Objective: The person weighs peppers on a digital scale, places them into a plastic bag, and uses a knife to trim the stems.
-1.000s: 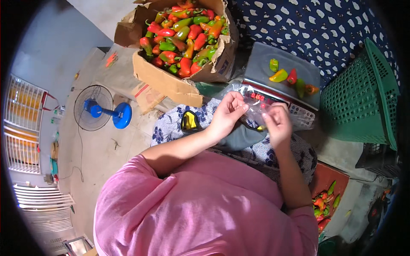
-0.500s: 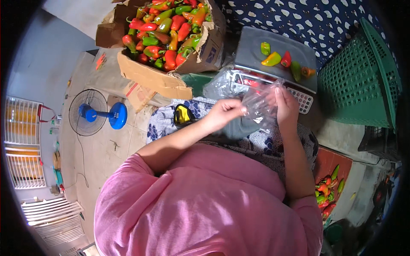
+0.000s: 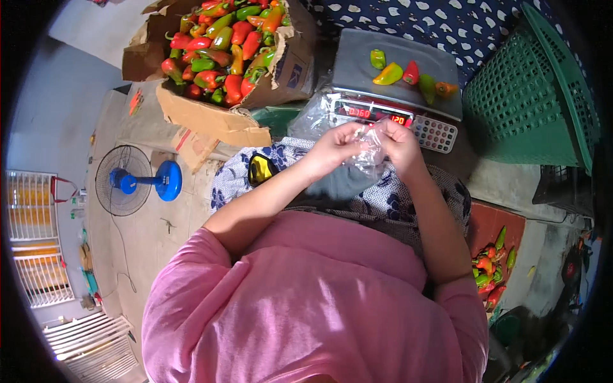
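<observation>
A clear plastic bag (image 3: 369, 156) is bunched between my two hands, just in front of the scale's display. Its upper edge is pinched by my left hand (image 3: 337, 148) on one side and by my right hand (image 3: 399, 145) on the other; both hands are closed. Behind them stands a digital scale (image 3: 357, 64) with a grey metal platform and lit red digits. On the platform lie several peppers: a green one (image 3: 378, 59), a yellow one (image 3: 388, 75), a red one (image 3: 411, 72), a dark green one (image 3: 427, 88) and an orange one (image 3: 446, 89).
An open cardboard box (image 3: 290, 67) full of red and green peppers stands left of the scale. More clear plastic (image 3: 310, 115) lies between them. A green perforated basket (image 3: 511, 121) leans at right; loose peppers (image 3: 488, 271) lie below it. A blue fan (image 3: 168, 180) stands at left.
My hands have come closer together, and the bag, spread between them before, is now bunched lower. The scene has shifted slightly left and up in the picture.
</observation>
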`<state>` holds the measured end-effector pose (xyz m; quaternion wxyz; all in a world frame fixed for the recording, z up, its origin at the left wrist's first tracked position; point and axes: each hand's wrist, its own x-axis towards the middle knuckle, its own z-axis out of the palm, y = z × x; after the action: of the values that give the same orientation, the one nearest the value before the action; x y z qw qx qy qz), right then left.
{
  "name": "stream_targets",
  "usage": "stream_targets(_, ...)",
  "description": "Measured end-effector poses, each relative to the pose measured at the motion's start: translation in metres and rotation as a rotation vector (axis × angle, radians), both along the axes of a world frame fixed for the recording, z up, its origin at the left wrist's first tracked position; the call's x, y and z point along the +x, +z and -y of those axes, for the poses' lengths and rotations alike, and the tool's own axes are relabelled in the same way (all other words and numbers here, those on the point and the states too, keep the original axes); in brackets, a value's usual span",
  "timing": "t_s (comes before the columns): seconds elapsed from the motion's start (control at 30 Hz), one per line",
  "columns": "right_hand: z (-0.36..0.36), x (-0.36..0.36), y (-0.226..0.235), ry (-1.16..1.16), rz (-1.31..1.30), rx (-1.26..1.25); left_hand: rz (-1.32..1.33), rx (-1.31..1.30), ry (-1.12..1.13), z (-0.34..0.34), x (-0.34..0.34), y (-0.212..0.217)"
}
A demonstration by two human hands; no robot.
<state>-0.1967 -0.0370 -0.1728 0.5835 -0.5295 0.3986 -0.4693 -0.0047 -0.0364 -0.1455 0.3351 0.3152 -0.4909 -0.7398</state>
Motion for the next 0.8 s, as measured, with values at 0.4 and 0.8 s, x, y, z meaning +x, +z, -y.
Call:
stream_targets(0.4,0.005,-0.008,0.028,-0.277,-0.018,0.043,-0.132,0.106,0.407,0.012,0.029,0.020)
stream_targets(0.8,-0.004,-0.006,0.035,-0.144,0.104,0.053,0.565,-0.881,0.535,-0.002,0.033,0.037)
